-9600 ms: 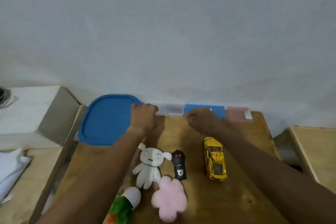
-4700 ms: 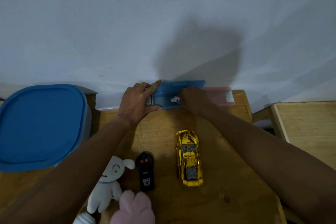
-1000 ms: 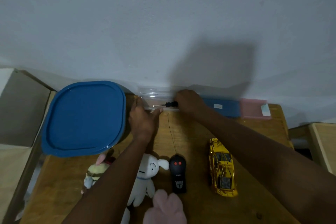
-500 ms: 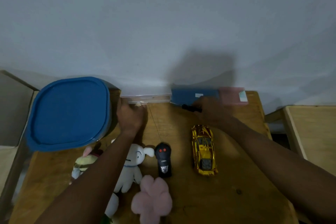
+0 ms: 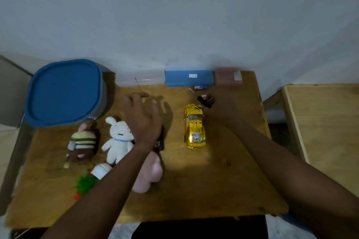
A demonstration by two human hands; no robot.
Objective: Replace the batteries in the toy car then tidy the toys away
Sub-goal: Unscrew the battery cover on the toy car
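Observation:
The yellow toy car [image 5: 194, 126] rests on the wooden table [image 5: 223, 180], nose toward the wall. Just beyond its nose, my right hand [image 5: 223, 109] is shut on a small black-handled screwdriver [image 5: 202, 100] whose tip points up-left. A battery [image 5: 200, 87] lies by the blue box [image 5: 188, 78] at the wall. My left hand [image 5: 142, 116] hovers with fingers apart over the black remote control [image 5: 160, 142], which it mostly hides; the remote's thin antenna [image 5: 138, 84] sticks out toward the wall.
A large tub with a blue lid [image 5: 64, 91] stands at the back left. A clear case [image 5: 139, 80] and a pink box [image 5: 228, 76] line the wall. A white bunny plush [image 5: 118, 139], a striped plush [image 5: 82, 146], a pink plush [image 5: 150, 173] and a green toy [image 5: 84, 183] lie front left.
My right hand carried the screwdriver from the clear case across to just beyond the car's nose. My left hand left the clear case and drew back over the remote.

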